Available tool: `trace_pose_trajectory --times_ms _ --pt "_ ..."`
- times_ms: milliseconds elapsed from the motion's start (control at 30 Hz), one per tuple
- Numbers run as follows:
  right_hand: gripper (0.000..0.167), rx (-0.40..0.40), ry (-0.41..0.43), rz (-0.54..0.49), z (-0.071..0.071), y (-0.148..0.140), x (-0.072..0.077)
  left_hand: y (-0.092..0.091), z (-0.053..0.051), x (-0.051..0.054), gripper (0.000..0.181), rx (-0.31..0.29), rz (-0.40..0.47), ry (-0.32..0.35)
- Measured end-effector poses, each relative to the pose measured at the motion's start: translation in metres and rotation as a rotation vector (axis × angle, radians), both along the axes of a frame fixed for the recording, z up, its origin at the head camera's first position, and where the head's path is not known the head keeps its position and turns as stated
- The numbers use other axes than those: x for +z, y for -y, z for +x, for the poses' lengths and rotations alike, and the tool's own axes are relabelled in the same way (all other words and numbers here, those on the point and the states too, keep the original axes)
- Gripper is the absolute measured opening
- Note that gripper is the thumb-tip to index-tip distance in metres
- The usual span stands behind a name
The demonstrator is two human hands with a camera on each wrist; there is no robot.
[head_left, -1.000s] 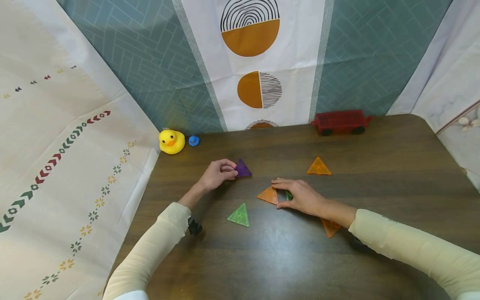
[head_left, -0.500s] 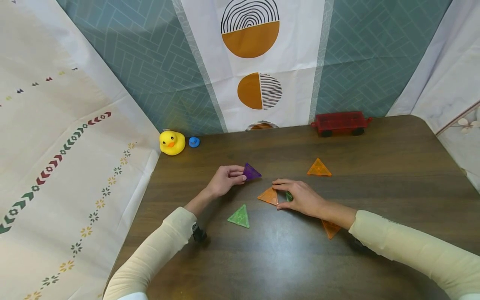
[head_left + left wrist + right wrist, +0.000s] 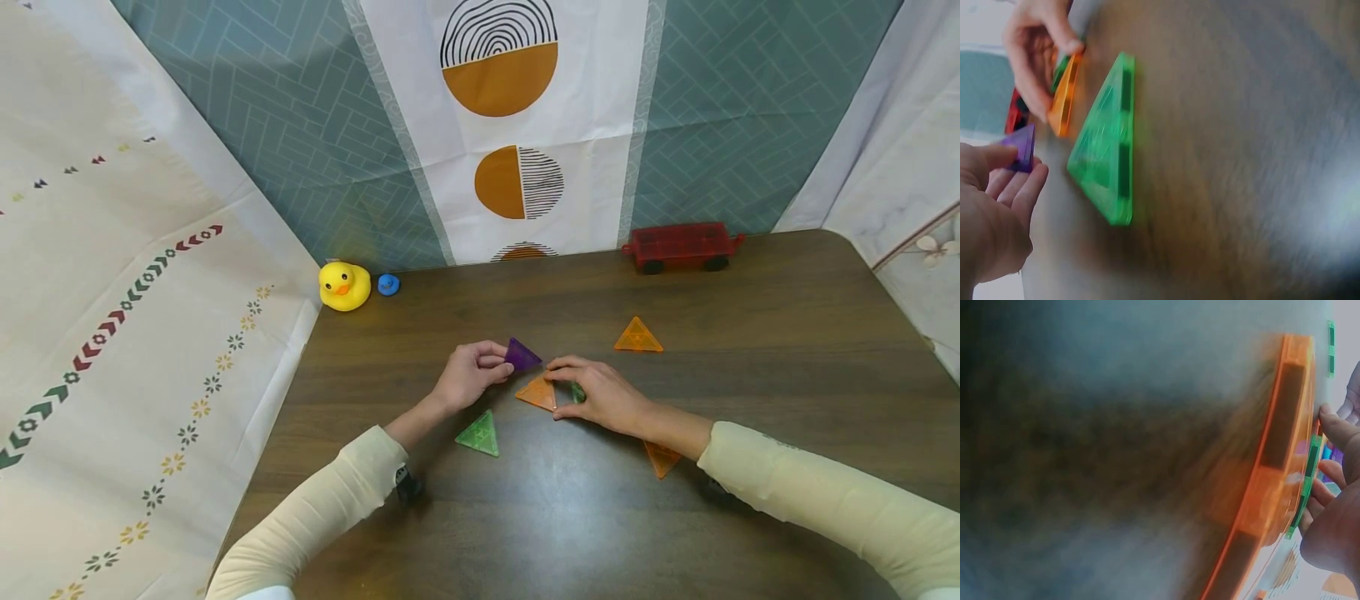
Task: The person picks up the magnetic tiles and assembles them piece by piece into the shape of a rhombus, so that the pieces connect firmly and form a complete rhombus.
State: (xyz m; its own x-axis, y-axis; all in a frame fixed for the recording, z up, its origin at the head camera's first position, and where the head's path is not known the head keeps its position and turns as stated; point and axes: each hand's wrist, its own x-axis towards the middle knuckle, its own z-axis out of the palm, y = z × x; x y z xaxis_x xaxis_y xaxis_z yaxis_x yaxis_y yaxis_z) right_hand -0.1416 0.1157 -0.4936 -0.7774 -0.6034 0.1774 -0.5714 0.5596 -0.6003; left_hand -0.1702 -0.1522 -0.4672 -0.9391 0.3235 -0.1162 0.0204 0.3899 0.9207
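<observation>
My left hand [image 3: 467, 377] pinches a purple triangular magnetic tile [image 3: 523, 356] between thumb and fingers, just left of the right hand. With thumb and fingertips at two corners, my right hand [image 3: 602, 393] holds an orange triangular magnetic tile [image 3: 536, 392]. A green triangular tile [image 3: 577, 392] sits under that hand, mostly hidden, beside the orange one; in the right wrist view this green tile [image 3: 1305, 487] shows along the fingers. The purple tile [image 3: 1023, 149] is tilted up in the left wrist view, apart from the orange tile [image 3: 1065, 97].
A loose green triangle [image 3: 480, 434] lies in front of the left hand. One orange triangle [image 3: 638, 335] lies farther back; another [image 3: 662, 458] is partly under the right forearm. A yellow duck [image 3: 345, 286], a small blue duck [image 3: 388, 284] and a red wagon [image 3: 682, 246] stand along the back edge.
My left hand has carried the purple tile rightward and slightly nearer, toward the orange tile. The right hand has stayed in place on the orange tile.
</observation>
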Motion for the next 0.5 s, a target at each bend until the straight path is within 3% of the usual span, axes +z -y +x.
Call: trace_pose_trajectory --times_ms 333,500 --pt "0.057 -0.001 -0.024 -0.014 0.000 0.001 0.000 -0.012 0.018 -0.001 0.014 0.023 -0.119 -0.087" --pt "0.056 -0.001 -0.032 -0.015 0.001 0.001 0.000 -0.015 0.024 -0.004 0.013 0.030 -0.139 -0.130"
